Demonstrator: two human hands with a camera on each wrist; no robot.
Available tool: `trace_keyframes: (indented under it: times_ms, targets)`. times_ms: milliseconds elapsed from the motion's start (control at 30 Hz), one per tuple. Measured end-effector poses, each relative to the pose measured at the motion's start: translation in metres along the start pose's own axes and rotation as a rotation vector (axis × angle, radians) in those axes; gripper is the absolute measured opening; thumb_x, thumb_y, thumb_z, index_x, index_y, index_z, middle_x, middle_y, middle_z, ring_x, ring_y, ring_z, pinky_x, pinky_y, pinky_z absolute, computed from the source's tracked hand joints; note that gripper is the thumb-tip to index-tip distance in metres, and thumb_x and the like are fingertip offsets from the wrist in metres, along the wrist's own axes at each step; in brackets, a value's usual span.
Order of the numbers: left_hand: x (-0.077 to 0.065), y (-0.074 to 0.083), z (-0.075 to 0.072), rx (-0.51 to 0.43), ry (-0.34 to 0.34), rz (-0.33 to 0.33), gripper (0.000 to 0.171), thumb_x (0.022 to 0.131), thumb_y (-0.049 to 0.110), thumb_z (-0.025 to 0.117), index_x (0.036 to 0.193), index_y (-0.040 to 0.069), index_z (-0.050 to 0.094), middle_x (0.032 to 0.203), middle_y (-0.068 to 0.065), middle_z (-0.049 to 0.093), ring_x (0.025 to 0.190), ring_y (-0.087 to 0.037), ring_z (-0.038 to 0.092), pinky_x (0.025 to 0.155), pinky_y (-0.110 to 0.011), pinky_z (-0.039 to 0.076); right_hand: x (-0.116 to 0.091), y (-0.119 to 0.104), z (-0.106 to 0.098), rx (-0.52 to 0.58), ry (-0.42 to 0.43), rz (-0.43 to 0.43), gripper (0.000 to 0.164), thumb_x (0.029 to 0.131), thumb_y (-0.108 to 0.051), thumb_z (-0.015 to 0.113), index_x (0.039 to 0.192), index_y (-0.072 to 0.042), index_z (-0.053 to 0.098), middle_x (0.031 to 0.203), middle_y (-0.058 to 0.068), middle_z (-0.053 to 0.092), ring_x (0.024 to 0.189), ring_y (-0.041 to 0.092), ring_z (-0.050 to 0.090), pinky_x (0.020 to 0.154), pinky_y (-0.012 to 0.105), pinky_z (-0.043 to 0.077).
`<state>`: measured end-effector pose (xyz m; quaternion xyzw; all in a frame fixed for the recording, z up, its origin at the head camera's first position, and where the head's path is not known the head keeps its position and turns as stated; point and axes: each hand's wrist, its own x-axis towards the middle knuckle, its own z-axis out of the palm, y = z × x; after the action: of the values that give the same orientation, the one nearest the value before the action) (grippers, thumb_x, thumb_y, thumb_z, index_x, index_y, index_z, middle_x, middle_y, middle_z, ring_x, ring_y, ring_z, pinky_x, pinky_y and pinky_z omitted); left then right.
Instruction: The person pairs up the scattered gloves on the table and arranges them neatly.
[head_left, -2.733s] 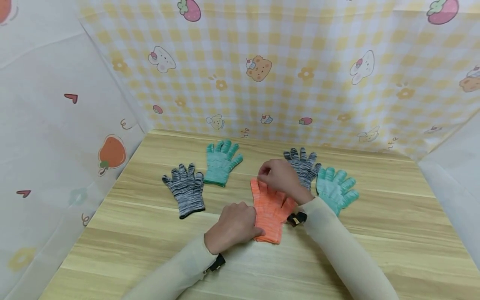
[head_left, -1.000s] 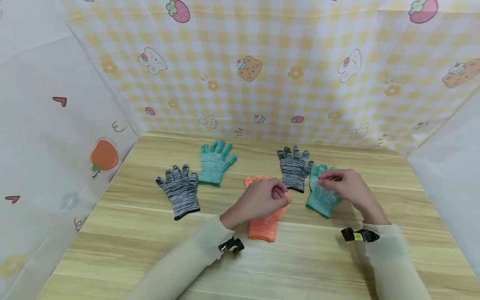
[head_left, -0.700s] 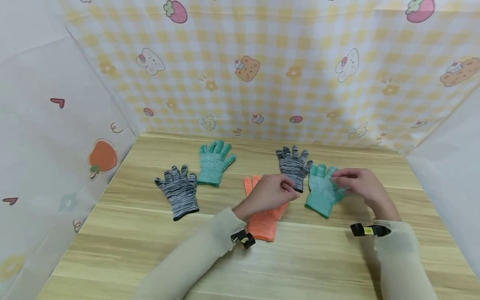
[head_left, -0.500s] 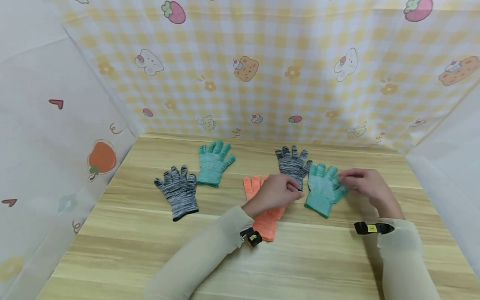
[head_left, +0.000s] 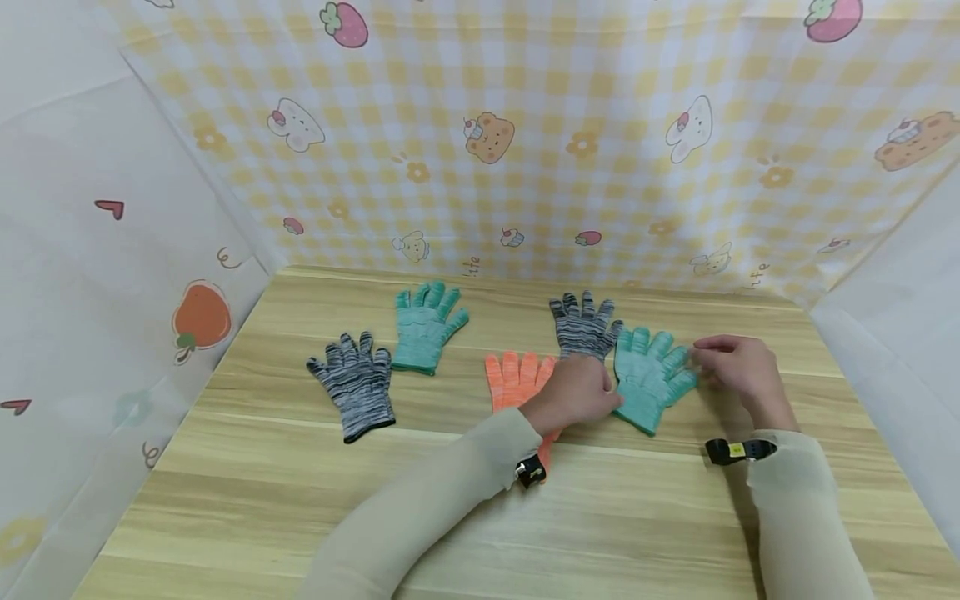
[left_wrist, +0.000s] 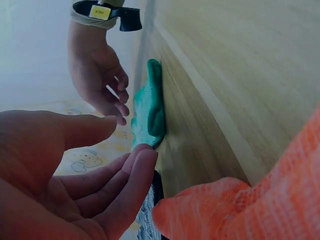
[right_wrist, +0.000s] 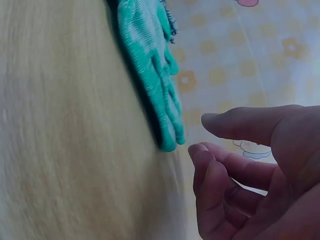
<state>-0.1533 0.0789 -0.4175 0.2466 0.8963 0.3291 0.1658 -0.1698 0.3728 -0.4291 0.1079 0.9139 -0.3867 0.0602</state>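
Counter: pale wood grain (head_left: 637, 525), carries all five gloves.
Sleeves: cream; left sleeve (head_left: 420, 508) angled in across my view, right sleeve (head_left: 806, 517) off to the right.
Wrist cams: black, left unit (head_left: 531, 472) and right unit (head_left: 738, 451), one per wrist.
Orange glove: flat (head_left: 517, 382), mid-counter, finger ends pointing at the backdrop; left arm over it, hiding part.
Left grey glove: flat (head_left: 360, 392), well apart from both hands, black cuff edge toward me.
Left grip: bare hand (head_left: 573, 390), thumb apart from fingers, fingers slightly bent, nothing held; beside the right green glove's cuff side, contact I can't tell.
Right green glove: flat (head_left: 647, 382), between the two hands, fingers away from me.
Right grip: bare hand (head_left: 744, 367), fingers loosely bent, thumb apart from them, nothing held; gap to that glove shows in my right wrist feed.
Left green glove: flat (head_left: 424, 329), behind the left grey one, slightly right.
Right grey glove: flat (head_left: 585, 332), just beside the right green one; cuff hidden behind left hand.
Backdrop: yellow-check cloth (head_left: 547, 187), cartoon prints.
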Motion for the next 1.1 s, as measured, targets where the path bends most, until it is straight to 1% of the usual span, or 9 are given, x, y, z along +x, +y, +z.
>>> trace_keyframes:
  times_ms: [233, 333, 400, 467, 567, 667, 833, 1000, 1100]
  targets:
    - [0.011, 0.003, 0.004, 0.129, -0.046, -0.055, 0.070, 0.105, 0.031, 0.076, 0.048, 0.017, 0.039, 0.045, 0.008, 0.021, 0.040, -0.006, 0.019, 0.047, -0.021, 0.024, 0.007, 0.001, 0.007, -0.135, 0.038, -0.022, 0.045, 0.108, -0.032, 0.069, 0.129, 0.008, 0.073, 0.104, 0.018, 0.079, 0.085, 0.019, 0.069, 0.068, 0.029, 0.054]
    - [0.021, -0.001, 0.011, 0.182, -0.062, -0.061, 0.067, 0.105, 0.033, 0.076, 0.050, 0.017, 0.041, 0.047, 0.007, 0.022, 0.042, -0.007, 0.020, 0.045, -0.022, 0.025, 0.008, 0.001, 0.008, -0.168, 0.045, -0.025, 0.043, 0.107, -0.031, 0.070, 0.125, 0.008, 0.074, 0.102, 0.017, 0.078, 0.086, 0.023, 0.068, 0.070, 0.032, 0.051]
    - [0.030, -0.007, 0.020, 0.222, -0.063, -0.066, 0.065, 0.104, 0.034, 0.075, 0.051, 0.017, 0.042, 0.048, 0.006, 0.021, 0.043, -0.009, 0.022, 0.046, -0.023, 0.027, 0.009, 0.001, 0.008, -0.188, 0.047, -0.031, 0.043, 0.106, -0.030, 0.071, 0.123, 0.008, 0.074, 0.100, 0.017, 0.078, 0.086, 0.025, 0.067, 0.071, 0.034, 0.049]
    - [0.032, -0.006, 0.021, 0.235, -0.076, -0.076, 0.064, 0.104, 0.034, 0.075, 0.051, 0.017, 0.042, 0.049, 0.006, 0.022, 0.044, -0.010, 0.026, 0.047, -0.023, 0.029, 0.010, 0.001, 0.008, -0.204, 0.046, -0.038, 0.042, 0.106, -0.030, 0.071, 0.121, 0.009, 0.074, 0.100, 0.018, 0.078, 0.088, 0.029, 0.067, 0.073, 0.037, 0.048]
    - [0.029, 0.000, 0.018, 0.264, -0.078, -0.075, 0.065, 0.105, 0.031, 0.075, 0.052, 0.017, 0.041, 0.050, 0.005, 0.021, 0.048, -0.011, 0.027, 0.049, -0.023, 0.030, 0.011, 0.000, 0.009, -0.222, 0.045, -0.046, 0.040, 0.106, -0.029, 0.071, 0.118, 0.008, 0.075, 0.101, 0.020, 0.076, 0.092, 0.034, 0.065, 0.074, 0.039, 0.046]
    - [0.021, 0.008, 0.012, 0.277, -0.072, -0.057, 0.063, 0.107, 0.021, 0.072, 0.054, 0.018, 0.036, 0.053, 0.006, 0.017, 0.049, -0.009, 0.020, 0.049, -0.022, 0.024, 0.011, 0.001, 0.009, -0.220, 0.039, -0.048, 0.037, 0.106, -0.028, 0.069, 0.116, 0.007, 0.075, 0.102, 0.021, 0.075, 0.093, 0.036, 0.063, 0.074, 0.039, 0.045]
    - [0.019, 0.008, 0.016, 0.241, -0.055, -0.048, 0.061, 0.104, 0.006, 0.068, 0.057, 0.019, 0.031, 0.056, 0.005, 0.012, 0.050, -0.009, 0.010, 0.047, -0.023, 0.017, 0.009, 0.001, 0.007, -0.193, 0.025, -0.062, 0.034, 0.106, -0.026, 0.068, 0.116, 0.007, 0.074, 0.099, 0.017, 0.074, 0.088, 0.029, 0.063, 0.073, 0.036, 0.048]
    - [0.016, 0.008, 0.016, 0.210, -0.044, -0.031, 0.060, 0.101, 0.002, 0.065, 0.057, 0.020, 0.029, 0.056, 0.006, 0.010, 0.051, -0.009, 0.007, 0.046, -0.023, 0.015, 0.004, -0.003, 0.002, -0.112, -0.004, -0.046, 0.035, 0.110, -0.024, 0.063, 0.121, 0.008, 0.069, 0.103, 0.019, 0.077, 0.090, 0.026, 0.069, 0.072, 0.032, 0.054]
    - [0.013, 0.008, 0.015, 0.206, -0.023, -0.013, 0.059, 0.099, 0.001, 0.064, 0.056, 0.020, 0.028, 0.057, 0.006, 0.009, 0.052, -0.009, 0.005, 0.048, -0.024, 0.013, 0.002, -0.007, 0.000, -0.050, -0.027, -0.042, 0.033, 0.111, -0.020, 0.060, 0.123, 0.011, 0.064, 0.103, 0.021, 0.078, 0.085, 0.022, 0.074, 0.069, 0.030, 0.059]
